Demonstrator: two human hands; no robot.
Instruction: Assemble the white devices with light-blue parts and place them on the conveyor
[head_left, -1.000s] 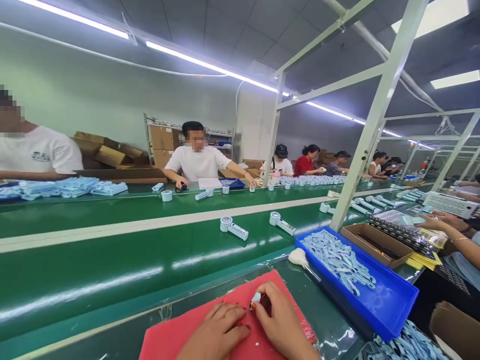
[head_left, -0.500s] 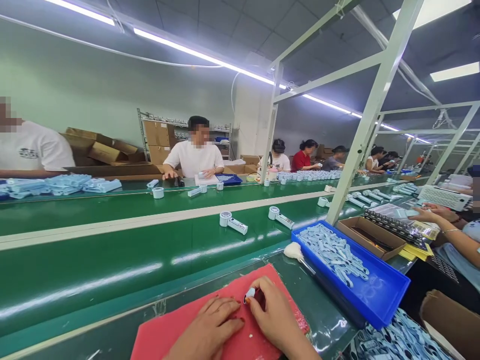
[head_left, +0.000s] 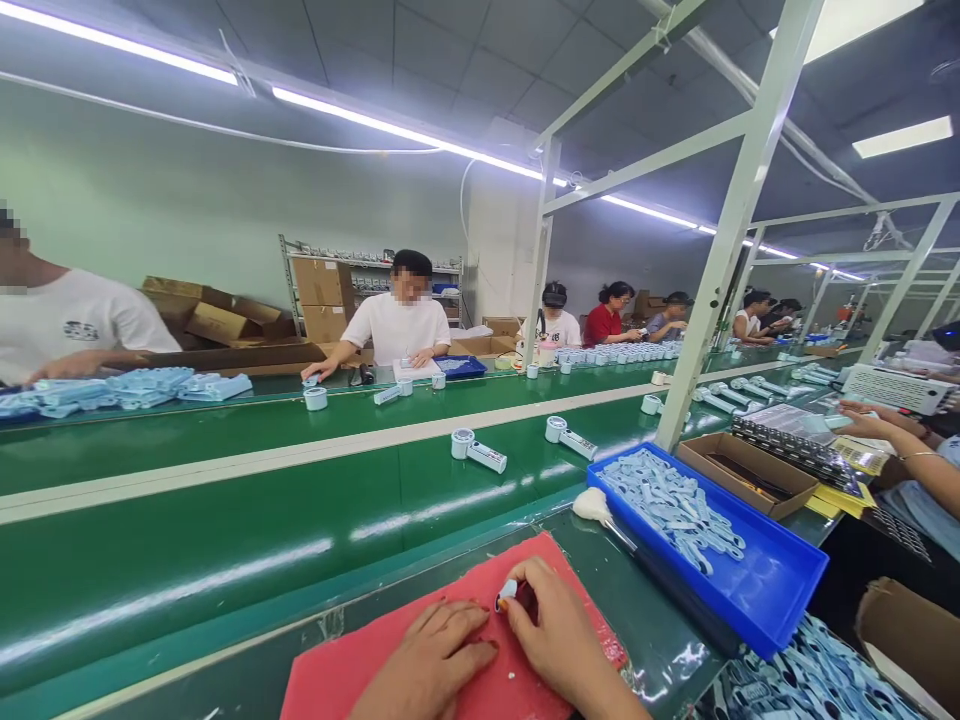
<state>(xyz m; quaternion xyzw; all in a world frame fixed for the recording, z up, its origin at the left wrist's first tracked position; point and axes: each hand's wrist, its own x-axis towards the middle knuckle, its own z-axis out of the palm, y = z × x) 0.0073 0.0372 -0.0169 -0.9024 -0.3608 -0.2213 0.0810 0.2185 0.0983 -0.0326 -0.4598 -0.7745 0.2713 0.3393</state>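
Note:
A red mat (head_left: 330,670) lies on the bench in front of me. My right hand (head_left: 551,630) pinches a small light-blue plastic piece (head_left: 508,592) between thumb and fingers just above the mat's far part; its lower end looks dark. To its left, my left hand (head_left: 435,650) rests palm down on the mat, fingers stretched out and apart, holding nothing. A tiny white bit (head_left: 511,675) lies on the mat between the hands. Beyond the right hand is a brush (head_left: 594,506) with pale bristles and a dark handle.
A blue tray (head_left: 765,600) of light-blue parts stands at right, beside a cardboard box (head_left: 697,455). More parts (head_left: 806,670) are piled below it. Handheld fans (head_left: 480,452) lie on the green conveyor (head_left: 225,540). A metal post (head_left: 720,260) rises behind the tray. Co-workers sit opposite and at right.
Fans on the near belt sit slightly further right, and the view has shifted a little. The person opposite now reaches to a small part at the belt's edge. My hands keep nearly the same pose.

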